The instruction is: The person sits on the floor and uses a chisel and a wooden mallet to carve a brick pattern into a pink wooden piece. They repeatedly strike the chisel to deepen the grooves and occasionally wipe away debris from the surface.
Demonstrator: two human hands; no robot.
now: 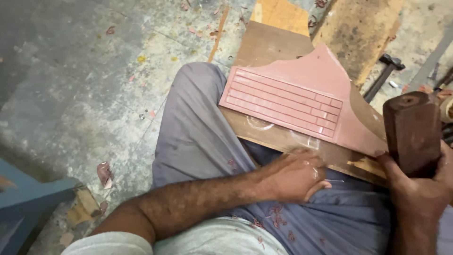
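Observation:
A pink carved panel [302, 89] with a grid of raised bars lies on a brown wooden board [269, 45] that rests across my grey-trousered leg. My left hand [295, 177] sits at the board's near edge with its fingers closed around a thin metal tool whose tip [336, 181] pokes out to the right. My right hand [417, 193] grips a dark wooden mallet [411, 130], held upright just right of the panel.
The concrete floor [71, 94] is littered with pink chips and wood scraps. A metal hammer [386, 71] lies at the upper right beside a rough plank [358, 28]. A blue object [28, 203] stands at the lower left.

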